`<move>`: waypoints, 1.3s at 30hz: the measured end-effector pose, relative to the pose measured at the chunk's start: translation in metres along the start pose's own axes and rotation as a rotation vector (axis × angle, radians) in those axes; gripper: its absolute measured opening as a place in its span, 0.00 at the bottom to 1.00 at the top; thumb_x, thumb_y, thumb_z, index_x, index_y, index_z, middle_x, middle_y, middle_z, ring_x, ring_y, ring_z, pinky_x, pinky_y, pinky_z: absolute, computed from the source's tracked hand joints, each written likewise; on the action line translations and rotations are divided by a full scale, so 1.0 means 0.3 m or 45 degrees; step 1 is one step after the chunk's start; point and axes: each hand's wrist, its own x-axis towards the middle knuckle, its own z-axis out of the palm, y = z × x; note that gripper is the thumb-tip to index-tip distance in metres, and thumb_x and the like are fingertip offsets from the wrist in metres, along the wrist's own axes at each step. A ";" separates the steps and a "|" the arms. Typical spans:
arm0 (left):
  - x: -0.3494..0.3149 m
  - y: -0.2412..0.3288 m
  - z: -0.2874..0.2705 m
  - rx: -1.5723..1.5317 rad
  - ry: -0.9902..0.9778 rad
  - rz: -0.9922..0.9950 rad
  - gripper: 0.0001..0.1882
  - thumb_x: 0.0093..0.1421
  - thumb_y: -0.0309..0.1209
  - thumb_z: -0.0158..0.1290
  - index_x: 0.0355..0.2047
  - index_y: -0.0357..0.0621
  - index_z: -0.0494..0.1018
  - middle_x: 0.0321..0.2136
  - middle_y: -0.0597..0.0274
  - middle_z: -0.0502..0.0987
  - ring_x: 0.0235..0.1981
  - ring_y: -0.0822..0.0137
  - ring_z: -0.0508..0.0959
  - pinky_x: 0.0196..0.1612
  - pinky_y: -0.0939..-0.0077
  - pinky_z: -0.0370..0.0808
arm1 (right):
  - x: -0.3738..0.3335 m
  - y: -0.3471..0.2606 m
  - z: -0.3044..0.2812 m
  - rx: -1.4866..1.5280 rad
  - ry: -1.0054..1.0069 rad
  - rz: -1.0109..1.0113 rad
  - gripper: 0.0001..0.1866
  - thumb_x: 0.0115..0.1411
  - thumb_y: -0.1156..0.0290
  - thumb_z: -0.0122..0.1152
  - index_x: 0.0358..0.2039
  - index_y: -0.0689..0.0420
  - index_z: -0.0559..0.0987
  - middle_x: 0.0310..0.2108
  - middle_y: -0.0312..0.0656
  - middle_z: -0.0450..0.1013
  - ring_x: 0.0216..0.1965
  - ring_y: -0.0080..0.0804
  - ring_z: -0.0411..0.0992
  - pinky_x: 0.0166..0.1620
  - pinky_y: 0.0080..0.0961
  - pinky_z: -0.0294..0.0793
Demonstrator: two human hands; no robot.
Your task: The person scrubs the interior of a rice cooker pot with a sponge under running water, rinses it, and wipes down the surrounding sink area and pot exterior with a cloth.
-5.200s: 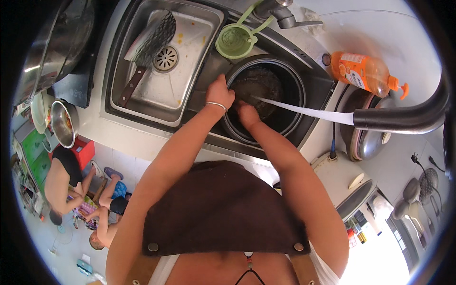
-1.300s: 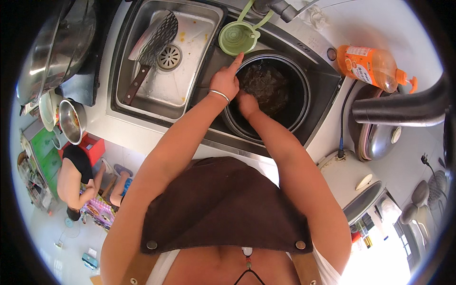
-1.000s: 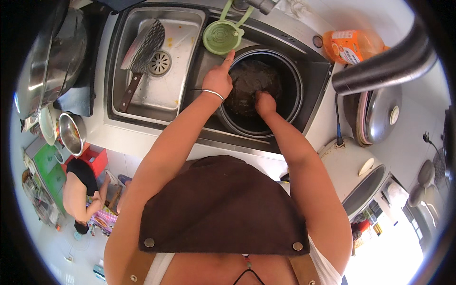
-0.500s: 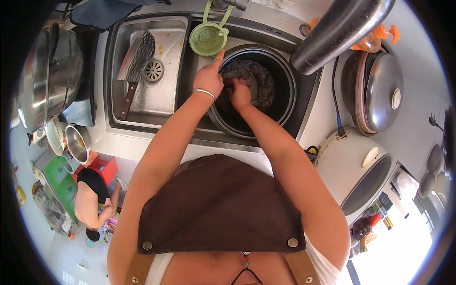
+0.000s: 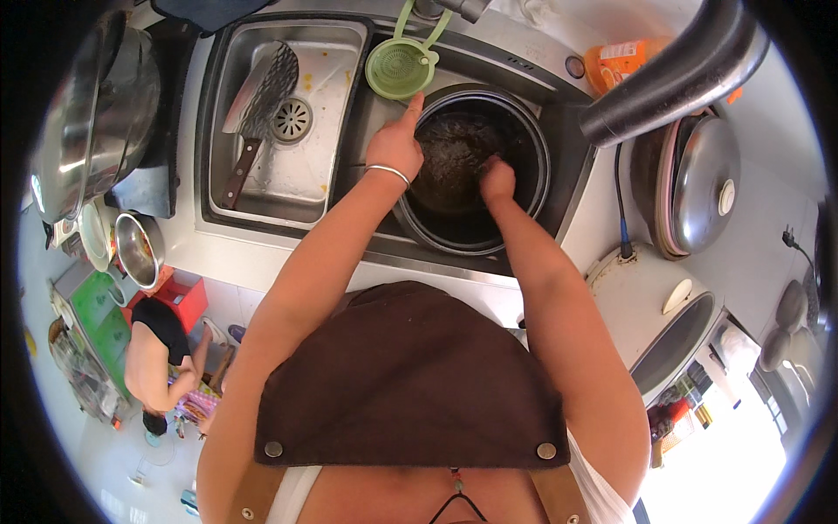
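A round black pot (image 5: 544,166) stands in the right-hand sink basin, holding dark, rippling water (image 5: 449,157). My left hand (image 5: 397,147) grips the pot's left rim, its index finger stretched along the outside towards a green plastic strainer (image 5: 400,72); the other fingertips are partly hidden. Inside the pot, towards its right side, my right hand (image 5: 498,179) reaches down into the water. Its fingers are under the surface, so I cannot see whether they hold anything.
A cleaver (image 5: 240,173) lies in the left basin (image 5: 305,188) beside the drain. A thick metal pipe (image 5: 672,83) juts in from the upper right. Further right are metal lids (image 5: 705,179) and a white cooker (image 5: 642,293). Another person (image 5: 153,358) bends down at lower left.
My right hand has moved from the pot's left part to its right side, and the water there is stirred. My left hand stays at the rim. The whole view has shifted slightly.
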 end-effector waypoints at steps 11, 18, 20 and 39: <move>-0.007 -0.007 -0.014 0.009 -0.037 -0.044 0.41 0.48 0.23 0.50 0.63 0.63 0.49 0.30 0.44 0.74 0.32 0.49 0.76 0.38 0.58 0.73 | -0.103 -0.130 -0.012 -0.193 -0.425 0.025 0.06 0.45 0.72 0.56 0.26 0.56 0.78 0.28 0.51 0.74 0.34 0.51 0.73 0.38 0.43 0.73; -0.008 -0.009 -0.015 0.011 -0.020 -0.045 0.42 0.48 0.22 0.49 0.63 0.64 0.49 0.29 0.44 0.74 0.31 0.47 0.75 0.37 0.57 0.73 | -0.151 -0.156 0.027 -0.051 -0.513 -0.085 0.05 0.44 0.72 0.58 0.23 0.54 0.80 0.28 0.51 0.74 0.33 0.49 0.73 0.39 0.40 0.73; -0.012 0.004 -0.017 0.033 -0.081 -0.092 0.42 0.48 0.23 0.50 0.63 0.63 0.48 0.32 0.46 0.75 0.34 0.50 0.76 0.39 0.58 0.73 | -0.118 -0.130 0.010 -0.215 -0.508 0.014 0.05 0.44 0.72 0.58 0.24 0.54 0.80 0.28 0.50 0.75 0.33 0.48 0.74 0.39 0.39 0.74; -0.021 -0.002 -0.027 -0.041 -0.118 -0.125 0.43 0.49 0.23 0.50 0.63 0.63 0.45 0.31 0.45 0.75 0.35 0.49 0.76 0.40 0.57 0.73 | -0.133 -0.092 0.080 -0.217 -0.445 -0.127 0.07 0.47 0.72 0.54 0.23 0.57 0.80 0.26 0.54 0.74 0.31 0.53 0.73 0.37 0.42 0.73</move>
